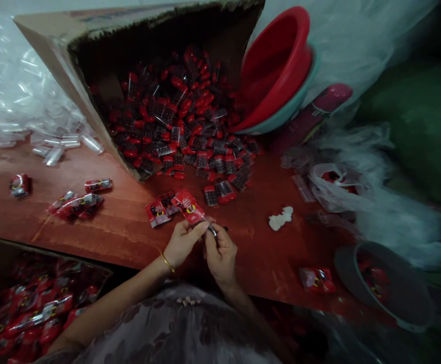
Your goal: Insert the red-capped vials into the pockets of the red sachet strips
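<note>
My left hand (187, 241), with a gold bangle at the wrist, is closed with its thumb on the lower end of a red printed packet (189, 206). Close against it, my right hand (221, 253) is closed too, its fingers around a small dark, shiny piece (212, 230) at the packet's lower end. Fingers cover most of that piece, and I cannot tell whether it is joined to the packet. Just behind the hands lie flat red packets (159, 210). Small clear containers with red caps (224, 192) lie beyond them, spilling from a tipped carton.
The cardboard carton (42, 45) opens toward me. Clear tubes (53, 154) and filled red packets (78, 205) lie left; a box of packets (38, 308) stands lower left. Right are a red basin (277, 65), pink-capped bottle (315, 111), plastic bags (391, 212) and a grey basin (413, 303).
</note>
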`<state>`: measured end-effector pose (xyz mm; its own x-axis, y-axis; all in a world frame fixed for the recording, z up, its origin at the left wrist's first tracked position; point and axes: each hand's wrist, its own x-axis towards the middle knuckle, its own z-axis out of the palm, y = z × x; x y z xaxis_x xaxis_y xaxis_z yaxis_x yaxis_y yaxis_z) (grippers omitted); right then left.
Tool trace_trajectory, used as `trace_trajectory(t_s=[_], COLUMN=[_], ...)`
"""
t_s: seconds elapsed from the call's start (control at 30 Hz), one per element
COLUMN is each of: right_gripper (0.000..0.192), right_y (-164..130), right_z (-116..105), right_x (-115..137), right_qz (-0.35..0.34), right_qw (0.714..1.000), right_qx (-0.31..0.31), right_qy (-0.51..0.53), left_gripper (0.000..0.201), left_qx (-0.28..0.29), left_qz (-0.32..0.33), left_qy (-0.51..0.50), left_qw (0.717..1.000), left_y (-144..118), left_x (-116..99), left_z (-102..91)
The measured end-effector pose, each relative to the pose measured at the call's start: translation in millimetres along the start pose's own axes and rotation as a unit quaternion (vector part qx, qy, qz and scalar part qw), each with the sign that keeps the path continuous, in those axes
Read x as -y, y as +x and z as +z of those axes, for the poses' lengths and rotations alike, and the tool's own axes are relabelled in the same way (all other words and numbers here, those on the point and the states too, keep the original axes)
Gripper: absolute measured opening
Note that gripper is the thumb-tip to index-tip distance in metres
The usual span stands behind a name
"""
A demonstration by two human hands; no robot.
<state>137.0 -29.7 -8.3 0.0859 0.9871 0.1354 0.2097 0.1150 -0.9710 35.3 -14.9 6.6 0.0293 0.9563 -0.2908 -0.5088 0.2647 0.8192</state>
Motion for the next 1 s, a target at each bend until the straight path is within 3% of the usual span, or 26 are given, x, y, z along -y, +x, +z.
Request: trace_trajectory(t_s=[0.23, 0.5, 0.8, 1.0], right_gripper=[0.024, 0.02, 0.018, 0.02], right_y=[0, -3, -2, -6], right_z=[3, 2, 2, 8], right_x=[0, -2, 1, -8], right_qz=[0.047, -0.028, -0.12, -0.025], right_qw=[0.995, 0.998, 0.985, 0.999], right_qx=[0.061, 0.017, 0.019, -0.014], right_qy=[0.058, -0.048, -0.119, -0.018], left_gripper=[0.032, 0.028, 0.021, 0.018], left_qx=[-0.029, -0.01, -0.018, 0.054], left_qz=[0.032, 0.026, -0.004, 0.012], left_qy=[-0.018, 0.011, 0.003, 0.093], left_qw=[0.999, 1.0, 1.0, 0.994], left_y=[-1, -1, 11, 13], left_x=[-7, 1, -22, -13], left_z=[-3.1, -3.8, 3.3, 10.1])
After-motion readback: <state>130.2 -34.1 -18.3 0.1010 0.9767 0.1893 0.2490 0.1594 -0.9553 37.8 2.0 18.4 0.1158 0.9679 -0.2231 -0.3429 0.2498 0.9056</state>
